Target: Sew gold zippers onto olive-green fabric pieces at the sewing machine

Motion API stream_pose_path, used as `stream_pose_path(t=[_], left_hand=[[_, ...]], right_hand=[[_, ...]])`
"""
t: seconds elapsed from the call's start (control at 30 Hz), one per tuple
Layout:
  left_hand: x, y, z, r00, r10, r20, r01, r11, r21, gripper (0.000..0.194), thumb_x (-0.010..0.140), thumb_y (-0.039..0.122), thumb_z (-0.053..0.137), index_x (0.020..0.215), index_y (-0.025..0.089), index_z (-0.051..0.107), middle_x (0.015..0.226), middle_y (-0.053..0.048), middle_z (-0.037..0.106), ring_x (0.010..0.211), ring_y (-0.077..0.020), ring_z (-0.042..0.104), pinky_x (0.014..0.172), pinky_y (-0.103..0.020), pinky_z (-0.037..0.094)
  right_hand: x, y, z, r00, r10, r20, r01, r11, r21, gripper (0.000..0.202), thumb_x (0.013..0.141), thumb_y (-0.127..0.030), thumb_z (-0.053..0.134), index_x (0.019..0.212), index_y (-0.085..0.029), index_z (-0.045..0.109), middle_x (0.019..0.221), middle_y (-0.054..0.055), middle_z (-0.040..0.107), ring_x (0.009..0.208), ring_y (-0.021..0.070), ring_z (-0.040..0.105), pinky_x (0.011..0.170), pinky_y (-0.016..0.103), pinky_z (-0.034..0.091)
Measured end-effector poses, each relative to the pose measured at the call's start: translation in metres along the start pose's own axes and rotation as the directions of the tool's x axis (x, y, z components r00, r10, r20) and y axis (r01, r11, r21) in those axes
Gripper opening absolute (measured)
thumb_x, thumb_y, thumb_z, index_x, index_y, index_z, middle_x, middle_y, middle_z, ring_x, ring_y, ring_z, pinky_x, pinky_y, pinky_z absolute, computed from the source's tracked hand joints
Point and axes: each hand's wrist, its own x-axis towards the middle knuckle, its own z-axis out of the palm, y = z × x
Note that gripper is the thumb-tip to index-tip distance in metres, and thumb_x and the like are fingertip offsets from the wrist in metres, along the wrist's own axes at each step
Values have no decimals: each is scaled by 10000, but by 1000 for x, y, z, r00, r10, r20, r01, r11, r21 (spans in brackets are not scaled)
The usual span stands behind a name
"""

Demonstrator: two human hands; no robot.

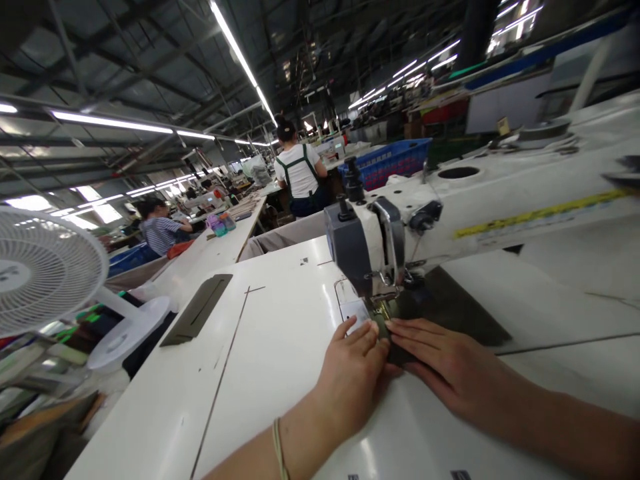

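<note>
We see both hands laid flat on a white sewing table (280, 373), pressing a small dark piece of fabric (400, 353) just in front of the presser foot (381, 308) of an industrial sewing machine (450, 200). The left hand (353, 373) rests palm down with its fingers together, fingertips on the left edge of the fabric, and a thin band circles its wrist. The right hand (443, 363) lies flat too, fingers stretched out along the top of the fabric toward the needle area, its fingertips meeting those of the left hand. Neither hand grasps anything; both are open and simply hold the piece down against the table. The fabric sits right under the machine head, partly hidden by the two hands, next to a larger dark piece (450, 303) that spreads out behind the foot under the machine's arm.

At the left edge stands a white fan (45, 267). Farther back along the row of tables, a person in a white shirt with green straps (299, 170) stands facing away, another person in a striped top (159, 230) sits at a table, and a blue crate (395, 160) rests behind the machine
</note>
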Motion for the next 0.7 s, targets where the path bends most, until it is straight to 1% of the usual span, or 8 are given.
stream_pose_path(t=[0.1, 0.2, 0.33, 0.43, 0.57, 0.63, 0.7], left_hand=[[4, -2, -2, 1000, 1, 24, 0, 1000, -20, 225, 923, 309, 532, 1038, 135, 617, 1138, -125, 661, 1136, -227, 584, 1095, -431, 347], [7, -7, -3, 999, 4, 35, -3, 999, -42, 198, 923, 268, 511, 1038, 144, 613, 1126, -117, 666, 1124, -224, 590, 1081, -439, 362], [11, -11, -3, 1000, -4, 25, 5, 999, -53, 197, 902, 226, 517, 1054, 141, 607, 1110, -113, 671, 1104, -225, 599, 1056, -445, 388], [9, -9, -4, 1000, -17, 9, 18, 998, -52, 199, 868, 211, 554, 1049, 148, 608, 1109, -103, 672, 1111, -231, 594, 1057, -454, 388], [2, -2, 1, 997, -60, -54, 60, 998, 14, 191, 834, 219, 602, 1014, 158, 619, 1132, -115, 659, 1125, -267, 584, 1066, -512, 364], [0, 0, 6, 993, -56, -105, 59, 998, 31, 126, 859, 185, 567, 968, 164, 626, 1111, -103, 670, 1086, -243, 609, 1069, -488, 371], [0, 1, 9, 992, -33, -126, 36, 999, 24, 120, 881, 139, 518, 920, 169, 627, 1056, -80, 692, 1022, -200, 640, 1075, -448, 375]], right_hand=[[4, 1, 0, 1000, -6, 10, 6, 1000, -14, 316, 869, -105, 405, 1059, -89, 658, 1097, 132, 675, 1027, 210, 634, 904, 340, 528], [8, 3, 0, 1000, 0, 12, 0, 1000, -13, 328, 873, -97, 387, 1061, -71, 655, 1102, 137, 672, 1028, 209, 634, 907, 333, 525], [9, 5, 1, 1000, 31, 0, -31, 999, -10, 323, 883, -110, 401, 1094, -73, 642, 1128, 134, 662, 1043, 205, 627, 910, 328, 522], [7, 4, 1, 1000, 21, -23, -21, 1000, -13, 321, 891, -118, 400, 1096, -82, 645, 1115, 137, 667, 1024, 197, 636, 894, 321, 532], [1, 5, 2, 996, 6, -85, -13, 996, -91, 320, 879, -113, 412, 1080, -69, 657, 1086, 150, 675, 981, 225, 654, 841, 354, 566], [0, 6, 3, 997, -26, -79, 15, 991, -132, 337, 874, -83, 391, 1072, -69, 664, 1089, 142, 675, 980, 217, 656, 827, 337, 571], [1, 7, 2, 997, -56, -59, 46, 985, -166, 359, 881, -64, 357, 1051, -74, 674, 1088, 133, 675, 978, 198, 657, 829, 306, 564]])
